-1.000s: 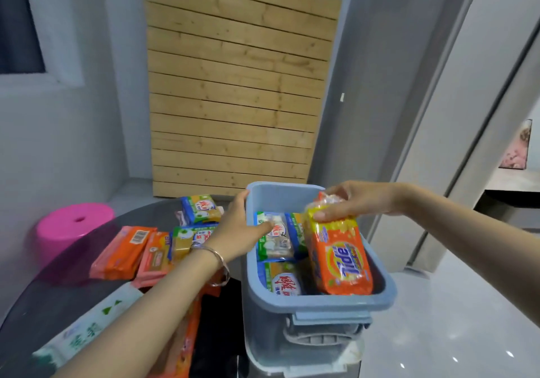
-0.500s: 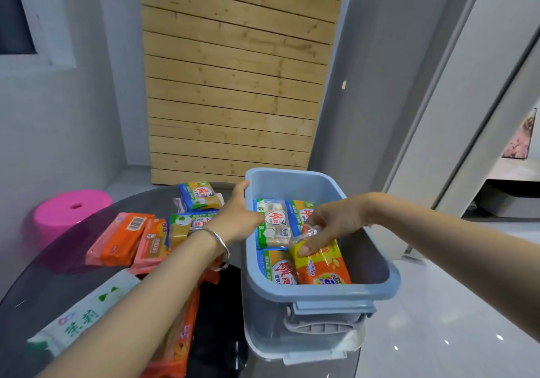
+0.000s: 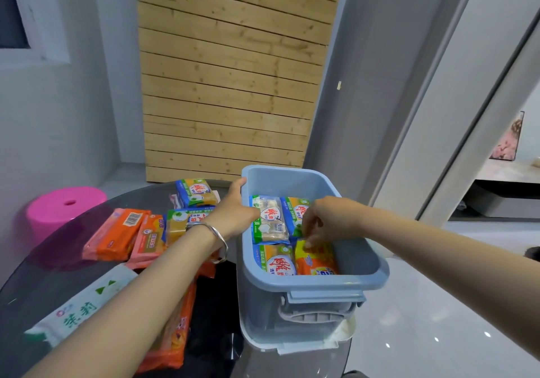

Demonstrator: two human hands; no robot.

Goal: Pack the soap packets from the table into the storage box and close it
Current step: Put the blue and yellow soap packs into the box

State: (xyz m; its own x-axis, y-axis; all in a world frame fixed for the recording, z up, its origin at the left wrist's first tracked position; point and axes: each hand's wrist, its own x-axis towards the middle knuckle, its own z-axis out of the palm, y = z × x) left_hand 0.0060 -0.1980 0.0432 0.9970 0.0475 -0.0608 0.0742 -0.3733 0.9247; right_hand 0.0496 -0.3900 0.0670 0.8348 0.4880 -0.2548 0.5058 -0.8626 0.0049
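Right hand [image 3: 324,222] apparently pinching orange soap packet [image 3: 317,259] inside storage box [image 3: 315,279], left hand [image 3: 233,214] gripping its rim

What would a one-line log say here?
left hand: steadies blue plastic storage box | right hand: seats orange soap packet | lid: off

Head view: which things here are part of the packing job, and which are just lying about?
Job:
- storage box
- orange packet under right hand
- loose soap packets on table
- left hand on box rim

Lying about:
- pink stool
- wooden slat panel
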